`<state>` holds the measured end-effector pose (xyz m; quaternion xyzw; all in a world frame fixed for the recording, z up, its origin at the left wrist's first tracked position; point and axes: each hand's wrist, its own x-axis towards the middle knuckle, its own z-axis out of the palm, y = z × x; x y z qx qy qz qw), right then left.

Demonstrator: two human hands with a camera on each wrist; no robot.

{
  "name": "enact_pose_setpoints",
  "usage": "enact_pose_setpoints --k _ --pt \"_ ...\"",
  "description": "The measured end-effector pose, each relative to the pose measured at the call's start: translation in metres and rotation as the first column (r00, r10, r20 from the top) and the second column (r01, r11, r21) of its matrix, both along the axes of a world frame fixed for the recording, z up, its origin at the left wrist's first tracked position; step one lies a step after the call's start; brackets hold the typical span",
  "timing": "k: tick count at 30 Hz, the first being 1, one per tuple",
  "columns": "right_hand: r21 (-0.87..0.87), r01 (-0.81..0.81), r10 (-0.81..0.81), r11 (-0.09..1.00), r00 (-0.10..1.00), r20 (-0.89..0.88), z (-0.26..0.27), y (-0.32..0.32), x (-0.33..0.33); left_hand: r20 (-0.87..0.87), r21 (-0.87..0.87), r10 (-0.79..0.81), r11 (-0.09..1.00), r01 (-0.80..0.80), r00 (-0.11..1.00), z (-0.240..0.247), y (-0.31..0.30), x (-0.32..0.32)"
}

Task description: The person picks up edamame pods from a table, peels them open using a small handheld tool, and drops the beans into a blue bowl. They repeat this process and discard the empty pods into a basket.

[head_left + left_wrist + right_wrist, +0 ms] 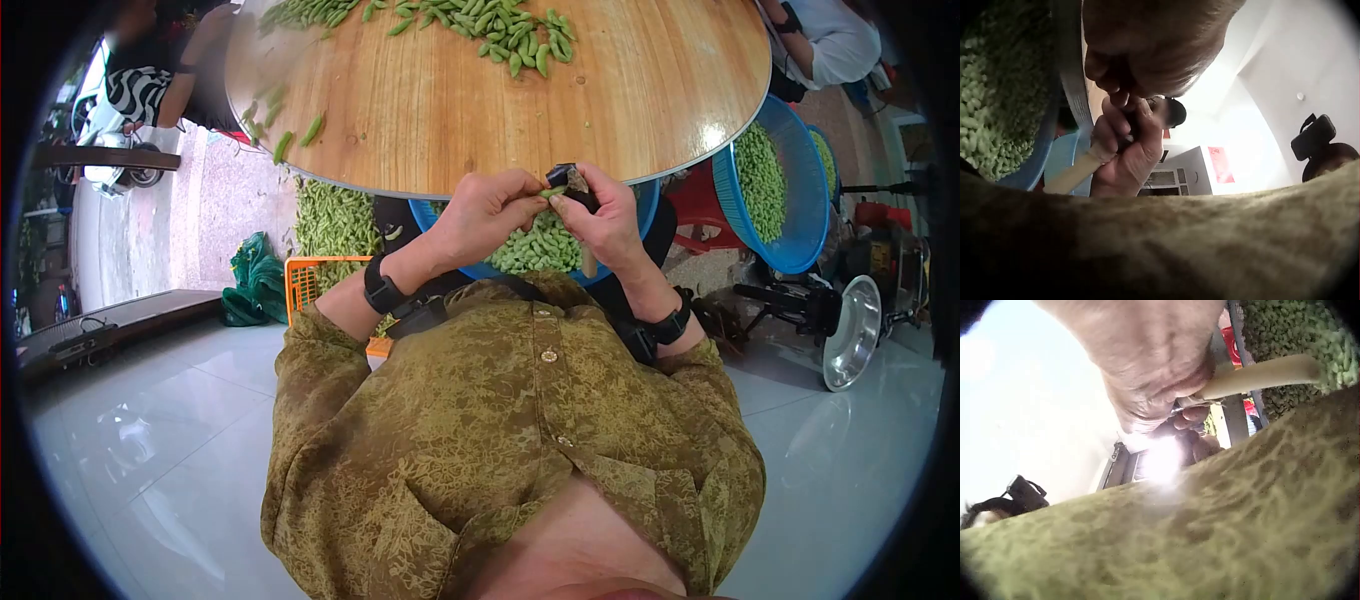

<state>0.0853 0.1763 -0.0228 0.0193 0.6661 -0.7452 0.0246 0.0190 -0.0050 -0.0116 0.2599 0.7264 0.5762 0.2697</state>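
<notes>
At the near edge of the round table, my two hands meet over a blue basin [646,212] of green beans. The left hand [490,215] pinches a green bean pod [553,190] between thumb and fingertips. In my right hand [607,215] is a tool with a pale handle [1260,378] and a dark head [572,178]; the fingers wrap round it, and the handle sticks out below the palm. The dark head lies against the pod. From the left wrist view, the right hand's curled fingers show, with the handle [1075,172] pointing down over the basin.
More pods [505,28] lie on the wooden tabletop [430,120]. An orange crate [300,285] and a green net bag [255,285] are on the left. To the right stand a blue basket [797,262] of beans and a tilted metal bowl [853,335]. Other people sit at the table's far sides.
</notes>
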Motion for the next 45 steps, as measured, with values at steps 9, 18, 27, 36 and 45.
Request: enact_pose_setpoints --k 9,18,27,36,45 --pt "0.239 -0.035 0.057 0.971 0.995 -0.087 0.004 0.001 0.000 -0.264 -0.062 0.023 0.997 -0.041 0.964 -0.004 0.001 0.004" --pt "0.457 0.053 0.070 0.888 0.966 -0.248 -0.004 -0.002 -0.001 -0.479 -0.106 -0.100 0.993 0.055 0.872 0.012 -0.004 0.013" --pt "0.652 -0.023 0.325 0.757 0.881 -0.345 -0.002 0.004 0.001 -0.724 -0.609 -0.355 0.731 -0.307 0.592 0.047 -0.085 -0.102" --pt "0.530 -0.059 0.204 0.846 0.954 -0.220 -0.003 -0.002 0.007 -0.828 -0.440 -0.046 0.670 -0.597 0.558 -0.008 -0.042 -0.258" --pt "-0.138 -0.098 0.110 0.985 0.991 0.074 0.010 -0.003 -0.002 -0.111 -0.163 0.277 0.942 -0.292 0.954 0.025 -0.035 -0.167"
